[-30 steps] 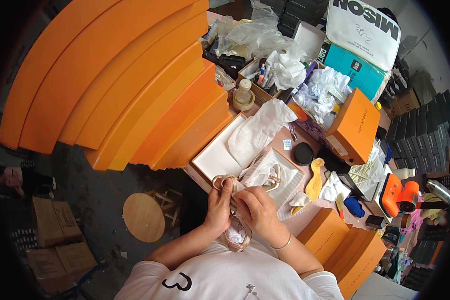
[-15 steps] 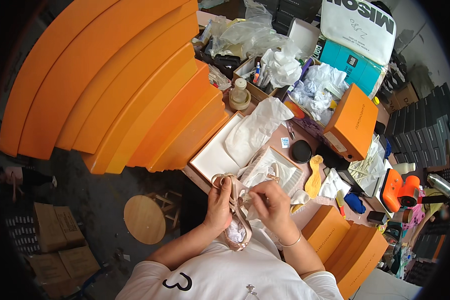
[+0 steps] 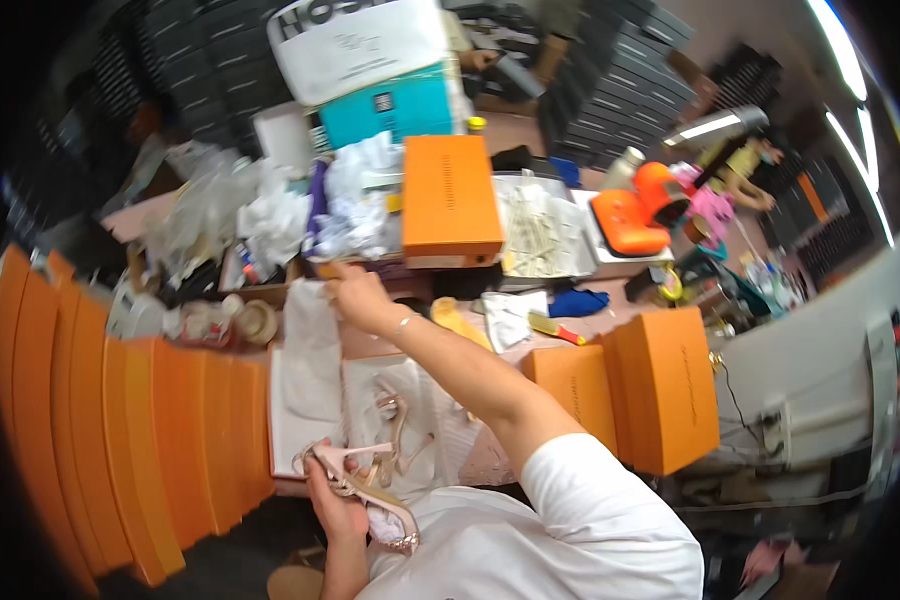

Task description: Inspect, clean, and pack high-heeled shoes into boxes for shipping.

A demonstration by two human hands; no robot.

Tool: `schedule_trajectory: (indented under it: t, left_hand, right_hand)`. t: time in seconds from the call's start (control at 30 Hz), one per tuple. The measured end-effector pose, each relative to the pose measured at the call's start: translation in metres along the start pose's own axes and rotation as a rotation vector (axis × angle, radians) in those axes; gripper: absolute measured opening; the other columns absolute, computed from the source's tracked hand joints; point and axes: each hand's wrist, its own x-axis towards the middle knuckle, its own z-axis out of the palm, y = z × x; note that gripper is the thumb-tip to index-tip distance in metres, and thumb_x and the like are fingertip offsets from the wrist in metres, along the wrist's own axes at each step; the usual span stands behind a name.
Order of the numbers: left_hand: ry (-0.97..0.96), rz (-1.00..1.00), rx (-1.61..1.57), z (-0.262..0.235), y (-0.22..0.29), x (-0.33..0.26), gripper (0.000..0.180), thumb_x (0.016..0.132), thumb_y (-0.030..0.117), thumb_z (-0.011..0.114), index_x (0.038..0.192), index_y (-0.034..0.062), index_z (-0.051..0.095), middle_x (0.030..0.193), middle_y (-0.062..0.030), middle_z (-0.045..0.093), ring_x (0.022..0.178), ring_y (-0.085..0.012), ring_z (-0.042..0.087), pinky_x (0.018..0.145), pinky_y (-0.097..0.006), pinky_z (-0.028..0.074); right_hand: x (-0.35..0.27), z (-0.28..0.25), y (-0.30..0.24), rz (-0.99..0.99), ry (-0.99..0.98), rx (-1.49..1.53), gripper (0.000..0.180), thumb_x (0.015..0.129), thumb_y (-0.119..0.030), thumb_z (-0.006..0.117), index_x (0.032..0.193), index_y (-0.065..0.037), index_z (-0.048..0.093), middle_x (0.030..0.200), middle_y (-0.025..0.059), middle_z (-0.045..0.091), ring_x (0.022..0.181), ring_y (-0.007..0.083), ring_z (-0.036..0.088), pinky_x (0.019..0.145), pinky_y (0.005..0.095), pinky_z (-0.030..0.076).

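My left hand (image 3: 338, 505) is closed round a rose-gold high-heeled sandal (image 3: 365, 487), held low in front of my shirt. White stuffing shows in the sandal's toe end. My right arm stretches across the table, and my right hand (image 3: 363, 300) is beside the far end of a white paper sheet (image 3: 312, 335). Its fingers are bent and drawn together; whatever they pinch, if anything, is too small to make out. Between my arms an open shoebox (image 3: 276, 400) holds a second, similar sandal (image 3: 398, 425) lying on white tissue.
Stacked orange boxes (image 3: 170, 450) rise at the left, and more orange boxes (image 3: 660, 390) stand at the right. Behind my right hand are crumpled white paper (image 3: 360, 190) and an upright orange shoebox (image 3: 452, 200). A red-and-yellow brush-like tool (image 3: 555, 328) and an orange device (image 3: 630, 220) are farther right.
My right hand has left the sandal and reached forward to the far side of the table. My left hand still holds the sandal. The view has swung to the right and up.
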Motion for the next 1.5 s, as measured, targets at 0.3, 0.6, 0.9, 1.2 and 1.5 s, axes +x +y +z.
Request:
schedule_trajectory:
  t: [0.3, 0.6, 0.9, 1.2, 1.5]
  left_hand:
    - [-0.288, 0.038, 0.187, 0.066, -0.003, 0.020, 0.033, 0.099, 0.035, 0.047, 0.116, 0.0066, 0.052, 0.078, -0.0017, 0.051, 0.060, -0.0088, 0.050, 0.050, -0.024, 0.042]
    - [-0.564, -0.029, 0.296, 0.180, -0.032, 0.038, 0.028, 0.100, 0.029, 0.047, 0.116, 0.0073, 0.054, 0.079, -0.0037, 0.055, 0.060, -0.0106, 0.054, 0.050, -0.026, 0.047]
    - [-0.855, -0.165, 0.541, 0.313, -0.107, 0.071, 0.028, 0.098, 0.027, 0.051, 0.117, 0.0073, 0.054, 0.083, -0.0018, 0.055, 0.065, -0.0087, 0.055, 0.053, -0.025, 0.048]
    - [-0.786, -0.292, 0.554, 0.443, -0.188, 0.102, 0.022, 0.095, 0.032, 0.056, 0.101, 0.0111, 0.054, 0.079, 0.0012, 0.056, 0.063, -0.0076, 0.053, 0.050, -0.025, 0.046]
    - [-0.776, -0.112, 0.574, 0.550, -0.232, 0.120, 0.020, 0.096, 0.029, 0.056, 0.091, 0.0097, 0.055, 0.080, -0.0019, 0.061, 0.067, -0.0119, 0.056, 0.053, -0.030, 0.047]
  right_hand:
    - [-0.065, -0.186, 0.096, 0.308, 0.053, 0.248, 0.021, 0.077, -0.009, 0.063, 0.094, 0.000, 0.054, 0.084, 0.0226, 0.064, 0.082, 0.0424, 0.061, 0.072, 0.0470, 0.049]
    - [-0.184, -0.346, 0.334, 0.821, -0.051, -0.592, 0.039, 0.082, -0.032, 0.064, 0.096, 0.004, 0.061, 0.091, 0.0246, 0.066, 0.090, 0.0382, 0.064, 0.080, 0.0458, 0.051]
    - [-0.215, -0.321, 0.428, 0.854, -0.168, -0.763, 0.034, 0.087, -0.029, 0.058, 0.107, -0.001, 0.059, 0.100, 0.0190, 0.060, 0.080, 0.0345, 0.066, 0.071, 0.0418, 0.054]
    - [-0.213, -0.324, 0.425, 0.867, -0.080, -0.652, 0.028, 0.088, -0.022, 0.058, 0.106, -0.002, 0.058, 0.100, 0.0215, 0.057, 0.078, 0.0335, 0.066, 0.067, 0.0409, 0.054]
    - [-0.198, -0.331, 0.424, 0.940, -0.175, -0.660, 0.024, 0.092, -0.018, 0.049, 0.106, -0.004, 0.062, 0.104, 0.0191, 0.061, 0.082, 0.0283, 0.068, 0.069, 0.0360, 0.055]
